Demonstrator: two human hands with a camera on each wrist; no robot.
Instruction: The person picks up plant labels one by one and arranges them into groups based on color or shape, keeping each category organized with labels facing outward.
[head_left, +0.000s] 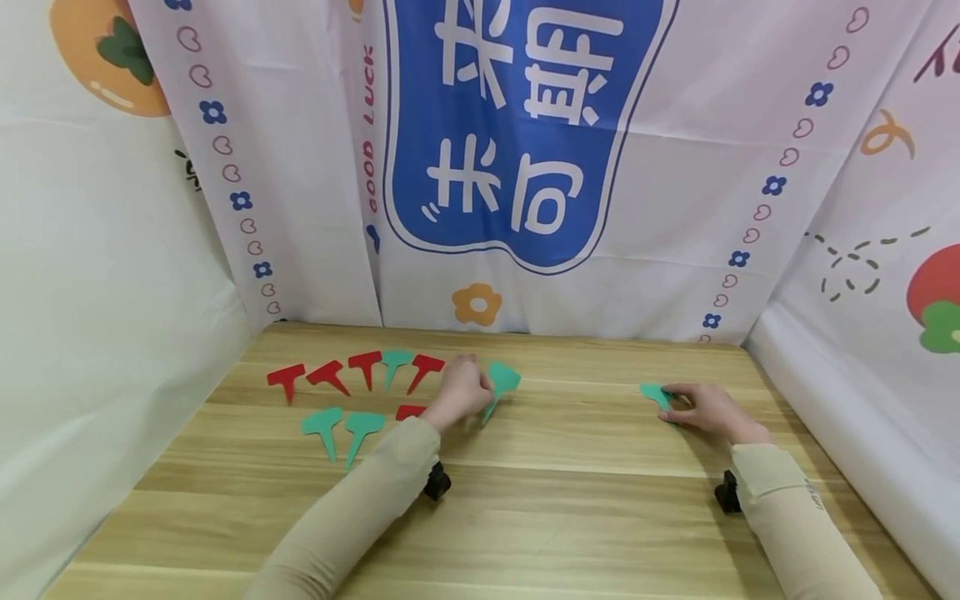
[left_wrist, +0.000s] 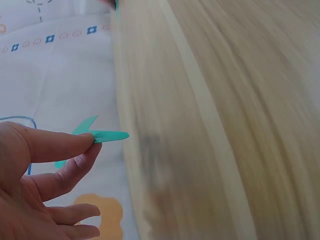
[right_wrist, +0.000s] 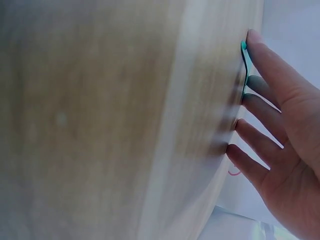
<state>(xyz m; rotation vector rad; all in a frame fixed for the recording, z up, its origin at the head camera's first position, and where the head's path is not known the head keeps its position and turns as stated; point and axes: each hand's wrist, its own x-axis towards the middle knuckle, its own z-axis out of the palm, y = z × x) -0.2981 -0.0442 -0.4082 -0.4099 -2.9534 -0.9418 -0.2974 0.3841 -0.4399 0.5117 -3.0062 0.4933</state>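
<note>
Head view, surroundings: red tags (head_left: 366, 364) and loose green tags (head_left: 322, 423) lie at the left of the worktop (head_left: 555, 533), before a printed cloth (head_left: 322, 167); the left hand (head_left: 463, 390) and sleeve (head_left: 352, 500) partly cover one red tag.
Head view, held greens: the left-hand tag (head_left: 502, 379) leans beside that group; the right-hand tag (head_left: 654, 392), at the right hand (head_left: 708, 408), is well apart.
Left wrist, flower: an orange print (left_wrist: 111, 215) shows behind the hand.
Left wrist, tag: thin, its tapered stem towards the worktop.
Left fingers: thumb and forefinger pinch it; the others hang loose.
Right wrist, tag: nearly edge-on, close to the wood.
Right fingers: thumb and forefinger pinch it, the others spread.
</note>
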